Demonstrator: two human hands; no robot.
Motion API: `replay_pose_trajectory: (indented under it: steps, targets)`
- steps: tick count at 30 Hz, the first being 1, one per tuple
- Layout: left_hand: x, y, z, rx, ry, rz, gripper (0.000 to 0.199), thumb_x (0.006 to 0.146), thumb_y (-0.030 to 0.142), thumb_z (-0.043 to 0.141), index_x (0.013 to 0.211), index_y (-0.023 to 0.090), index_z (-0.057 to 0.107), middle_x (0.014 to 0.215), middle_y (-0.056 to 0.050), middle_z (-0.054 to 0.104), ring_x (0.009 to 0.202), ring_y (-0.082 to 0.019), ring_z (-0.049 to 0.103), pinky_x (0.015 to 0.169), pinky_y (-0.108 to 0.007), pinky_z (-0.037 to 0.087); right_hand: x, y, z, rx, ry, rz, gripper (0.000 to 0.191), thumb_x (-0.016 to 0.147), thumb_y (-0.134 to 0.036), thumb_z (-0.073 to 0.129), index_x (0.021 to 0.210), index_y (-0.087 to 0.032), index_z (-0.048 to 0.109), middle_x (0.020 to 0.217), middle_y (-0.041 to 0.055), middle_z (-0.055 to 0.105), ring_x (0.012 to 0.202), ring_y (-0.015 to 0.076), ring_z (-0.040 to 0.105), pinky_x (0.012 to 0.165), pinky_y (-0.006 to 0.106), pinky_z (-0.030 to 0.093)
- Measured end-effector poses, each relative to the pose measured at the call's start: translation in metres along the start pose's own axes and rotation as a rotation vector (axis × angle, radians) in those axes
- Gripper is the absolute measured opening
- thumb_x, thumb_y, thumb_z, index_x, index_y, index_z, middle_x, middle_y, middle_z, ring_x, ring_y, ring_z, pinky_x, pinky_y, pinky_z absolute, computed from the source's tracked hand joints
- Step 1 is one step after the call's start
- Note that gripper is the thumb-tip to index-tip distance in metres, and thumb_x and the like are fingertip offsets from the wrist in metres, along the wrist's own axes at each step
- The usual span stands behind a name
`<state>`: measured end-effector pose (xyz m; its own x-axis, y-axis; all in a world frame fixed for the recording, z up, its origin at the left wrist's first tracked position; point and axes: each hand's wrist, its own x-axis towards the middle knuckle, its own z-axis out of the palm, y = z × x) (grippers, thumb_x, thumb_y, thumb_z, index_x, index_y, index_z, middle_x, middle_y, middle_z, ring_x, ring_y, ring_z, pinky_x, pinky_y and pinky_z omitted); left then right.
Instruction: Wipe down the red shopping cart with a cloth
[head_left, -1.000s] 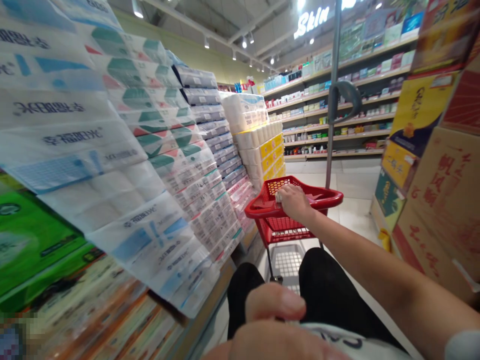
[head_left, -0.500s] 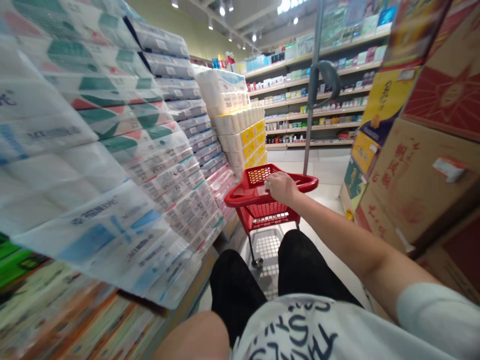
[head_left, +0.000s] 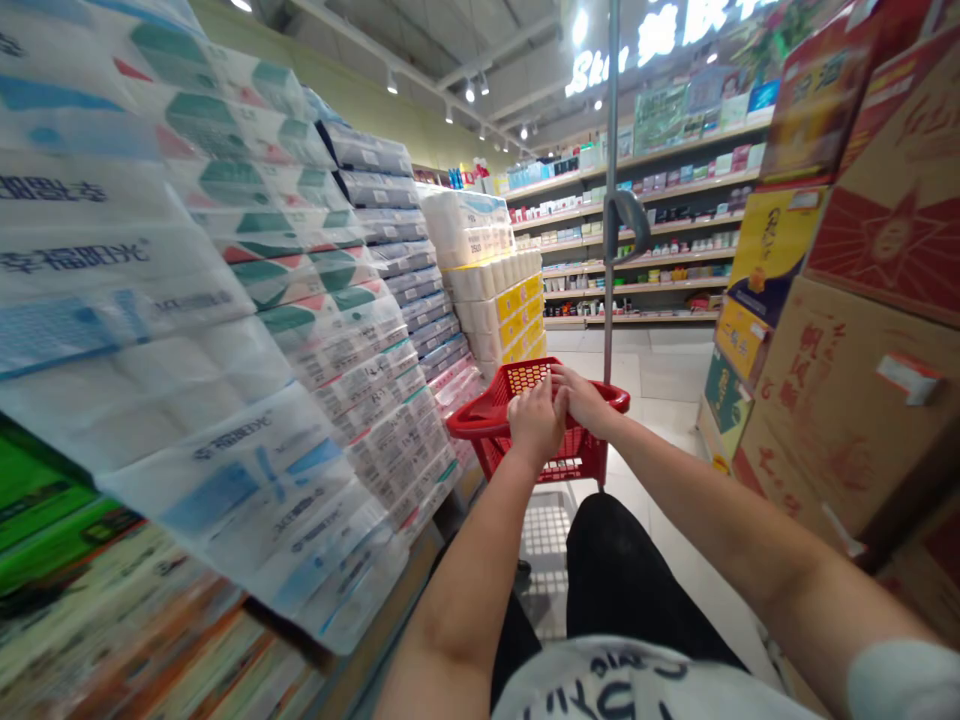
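A red plastic shopping cart with a perforated basket is right in front of me in the aisle. My left hand rests on its near handle, fingers curled forward over the bar. Close against it, my right hand is closed over the same handle, its fingertips partly behind the left hand. The two hands touch or overlap, so the grip itself is partly hidden. A grey pole with a grey hook-like loop rises from the right side of the cart.
Wrapped paper packs are stacked high along the left, close to the cart. Cardboard cartons line the right side. Pale floor tiles run ahead to shelves of small boxed and bottled goods.
My left hand has come into view and onto the handle beside the right hand. The view has tilted up slightly, and the cart has advanced along the aisle with me.
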<state>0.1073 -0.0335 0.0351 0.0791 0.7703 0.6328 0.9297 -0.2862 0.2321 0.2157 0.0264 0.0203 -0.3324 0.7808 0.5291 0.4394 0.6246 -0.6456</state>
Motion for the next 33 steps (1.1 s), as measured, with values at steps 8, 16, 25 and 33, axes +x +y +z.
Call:
replay_pose_trajectory:
  steps: [8, 16, 25, 33]
  targets:
    - [-0.019, -0.093, 0.011, 0.237, 0.041, -0.094, 0.03, 0.093, 0.022, 0.039, 0.109, 0.018, 0.065, 0.113, -0.011, 0.066, 0.11, -0.025, 0.055, 0.098, -0.042, 0.041, -0.022, 0.025, -0.011, -0.81, -0.154, 0.032, 0.05, 0.099, -0.04, 0.025, 0.09, -0.019, 0.07, 0.085, 0.0104, 0.074, 0.076, 0.0221, 0.069, 0.069, 0.032, 0.043]
    - [-0.04, -0.11, 0.01, 0.205, 0.068, 0.102, 0.043, 0.095, 0.025, 0.035, 0.135, 0.018, 0.049, 0.141, -0.009, 0.05, 0.137, -0.025, 0.036, 0.114, -0.046, 0.028, -0.024, 0.038, 0.003, -0.869, 0.055, -0.038, 0.051, 0.097, -0.031, 0.026, 0.075, -0.015, 0.069, 0.076, 0.0115, 0.073, 0.069, 0.0217, 0.067, 0.063, 0.031, 0.035]
    - [-0.041, -0.096, 0.008, 0.147, 0.099, -0.004, 0.071, 0.08, 0.012, 0.044, 0.148, 0.016, 0.027, 0.134, -0.012, 0.055, 0.129, -0.023, 0.044, 0.113, -0.045, 0.029, -0.023, 0.045, -0.001, -0.878, 0.105, -0.06, 0.048, 0.095, -0.027, 0.029, 0.074, -0.014, 0.07, 0.073, 0.0114, 0.072, 0.066, 0.0217, 0.064, 0.062, 0.032, 0.029]
    - [-0.039, -0.087, 0.009, 0.275, 0.061, -0.126, 0.034, 0.089, 0.026, 0.042, 0.118, 0.02, 0.059, 0.119, -0.009, 0.063, 0.115, -0.025, 0.051, 0.11, -0.046, 0.026, -0.025, 0.058, -0.002, -0.896, 0.166, -0.067, 0.043, 0.092, -0.027, 0.035, 0.069, -0.015, 0.069, 0.071, 0.0099, 0.072, 0.061, 0.0191, 0.061, 0.061, 0.031, 0.025]
